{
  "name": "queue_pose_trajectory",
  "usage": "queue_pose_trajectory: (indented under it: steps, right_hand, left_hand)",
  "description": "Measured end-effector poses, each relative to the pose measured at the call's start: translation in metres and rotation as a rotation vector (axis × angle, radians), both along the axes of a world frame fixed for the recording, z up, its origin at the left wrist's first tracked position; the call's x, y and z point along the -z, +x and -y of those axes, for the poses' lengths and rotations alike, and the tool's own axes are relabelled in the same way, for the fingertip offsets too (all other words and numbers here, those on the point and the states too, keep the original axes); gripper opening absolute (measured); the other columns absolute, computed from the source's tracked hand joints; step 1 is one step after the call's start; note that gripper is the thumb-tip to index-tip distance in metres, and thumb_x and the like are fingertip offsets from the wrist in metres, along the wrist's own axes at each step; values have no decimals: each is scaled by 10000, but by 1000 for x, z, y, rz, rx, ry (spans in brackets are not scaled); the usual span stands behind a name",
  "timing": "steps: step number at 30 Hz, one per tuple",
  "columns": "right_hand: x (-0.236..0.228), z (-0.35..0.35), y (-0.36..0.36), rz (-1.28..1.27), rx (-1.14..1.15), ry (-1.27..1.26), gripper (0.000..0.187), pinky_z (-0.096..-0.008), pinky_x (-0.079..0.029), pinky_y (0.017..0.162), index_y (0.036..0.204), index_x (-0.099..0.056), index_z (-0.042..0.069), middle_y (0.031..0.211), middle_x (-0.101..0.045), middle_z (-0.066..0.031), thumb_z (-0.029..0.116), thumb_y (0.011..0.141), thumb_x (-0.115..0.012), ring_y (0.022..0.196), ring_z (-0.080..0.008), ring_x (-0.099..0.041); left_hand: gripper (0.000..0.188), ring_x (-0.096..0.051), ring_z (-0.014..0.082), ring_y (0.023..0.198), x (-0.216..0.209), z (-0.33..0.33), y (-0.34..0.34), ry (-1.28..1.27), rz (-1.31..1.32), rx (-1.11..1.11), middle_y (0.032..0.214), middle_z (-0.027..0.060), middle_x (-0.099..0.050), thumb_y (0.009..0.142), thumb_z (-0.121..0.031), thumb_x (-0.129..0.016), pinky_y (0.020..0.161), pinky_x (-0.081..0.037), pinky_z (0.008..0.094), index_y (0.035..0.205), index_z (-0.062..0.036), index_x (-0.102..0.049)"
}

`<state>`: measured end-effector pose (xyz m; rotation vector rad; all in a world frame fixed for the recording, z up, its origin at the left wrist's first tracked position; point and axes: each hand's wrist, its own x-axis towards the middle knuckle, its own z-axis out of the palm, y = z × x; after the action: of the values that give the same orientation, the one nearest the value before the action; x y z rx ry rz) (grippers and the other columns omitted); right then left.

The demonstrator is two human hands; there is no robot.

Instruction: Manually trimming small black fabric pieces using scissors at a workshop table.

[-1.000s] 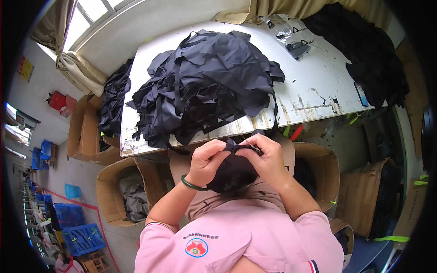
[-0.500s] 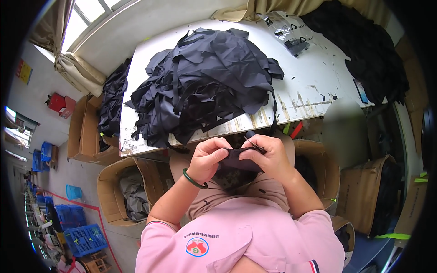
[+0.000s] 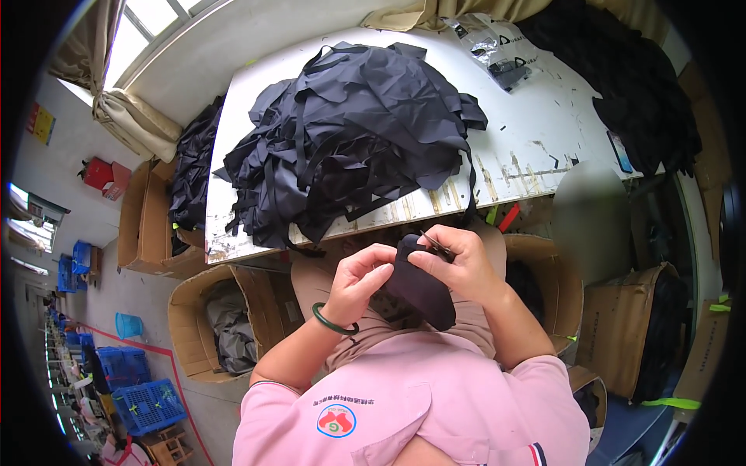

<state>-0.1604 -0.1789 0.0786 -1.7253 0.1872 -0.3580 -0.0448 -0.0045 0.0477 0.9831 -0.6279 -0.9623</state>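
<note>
A black fabric piece (image 3: 423, 291) hangs over my lap, its rounded lower end pointing down. My right hand (image 3: 460, 262) pinches its upper edge between thumb and fingers. Tucked in that same hand is a small pair of thread snips (image 3: 440, 247), its thin pointed tip showing past the fingers. My left hand (image 3: 359, 281) is closed in a pinch just left of the fabric; whatever sits between its fingertips is too small to make out. In front of both hands, a big heap of black fabric pieces (image 3: 357, 124) covers much of the white table (image 3: 536, 124).
Cardboard boxes stand around my legs: one with grey fabric (image 3: 183, 330) at left, another (image 3: 563, 272) at right. More black fabric (image 3: 645, 93) lies at the table's right end, near a phone (image 3: 619, 151) and a clear plastic bag (image 3: 497, 58). Blue crates (image 3: 148, 408) sit far left.
The fabric piece, earlier stretched between both hands, now hangs down from my right hand with its length showing. My left hand has come slightly away from it.
</note>
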Motion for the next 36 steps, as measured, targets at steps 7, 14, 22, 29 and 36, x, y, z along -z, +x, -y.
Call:
queue_pose_trajectory:
  steps: [7, 14, 22, 29, 36]
  right_hand:
    - [2, 1, 4, -14, -8, -73, 223, -253, -454, 594, 877, -633, -11, 693, -609, -60, 191, 830, -713, 649, -84, -545]
    - [21, 4, 9, 39, -70, 248, 255, -220, -451, 757, 1025, -598, 8, 901, -604, -15, 89, 817, -721, 823, -69, -553]
    - [30, -6, 14, 17, 180, -77, 274, -253, -456, 764, 1040, -597, 6, 980, -578, -58, 97, 814, -723, 882, -122, -560]
    - [19, -14, -11, 82, 180, -211, 332, -308, -462, 681, 976, -563, -13, 840, -527, -107, 304, 913, -636, 791, -223, -573]
    - [32, -36, -19, -149, -62, 409, 353, -196, -387, 493, 823, -490, 65, 667, -493, 29, 351, 880, -689, 557, -33, -469]
  left_hand:
    - [197, -556, 102, 947, -2, 3, 3, 71, 290, -13, 1051, 44, -558, 847, 46, -634, 818, -460, 226, 1043, 32, -625]
    - [125, -557, 117, 955, -2, 7, 0, 3, -156, 87, 1025, 28, -591, 836, 31, -640, 876, -435, 267, 951, -9, -666]
    - [103, -588, 156, 953, 12, 12, -3, -208, 31, -65, 966, 71, -605, 801, 66, -649, 876, -456, 296, 877, -1, -627]
    - [129, -575, 121, 872, 14, 11, -10, -123, 262, -417, 959, 63, -574, 810, 124, -613, 800, -431, 223, 868, 9, -616]
    - [135, -565, 107, 856, 19, 16, -9, -151, 393, -511, 973, 59, -571, 809, 127, -628, 761, -435, 209, 886, 16, -622]
